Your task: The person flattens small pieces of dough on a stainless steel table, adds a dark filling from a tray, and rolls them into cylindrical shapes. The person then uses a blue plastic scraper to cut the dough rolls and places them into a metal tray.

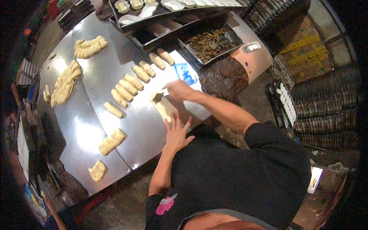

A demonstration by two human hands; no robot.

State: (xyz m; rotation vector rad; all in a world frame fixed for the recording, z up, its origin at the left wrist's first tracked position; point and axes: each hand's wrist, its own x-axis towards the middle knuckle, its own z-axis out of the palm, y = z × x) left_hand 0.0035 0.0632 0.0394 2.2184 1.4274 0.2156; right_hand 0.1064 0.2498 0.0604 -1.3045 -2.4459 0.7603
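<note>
A flattened strip of pale dough (165, 106) lies on the metal tabletop (138, 123), with a lump of dark filling (158, 97) on its far end. My left hand (176, 130) has its fingers spread, the tips touching the near end of the strip. Just beyond and right of the filling is my right hand (179, 89), blurred, with something small and pale at its fingertips that I cannot make out. A slanting row of rolled dough pieces (124, 92) lies to the left of the strip. Beside my right hand is a blue-and-white packet or card (185, 73).
A metal tray of brown filling (207, 44) stands at the back, beside a large dark brown mass (227, 76). Farther back is a tray of white wrappers (146, 11). Dough clusters (64, 83) lie left. Part of another person's arm (54, 212) shows at lower left.
</note>
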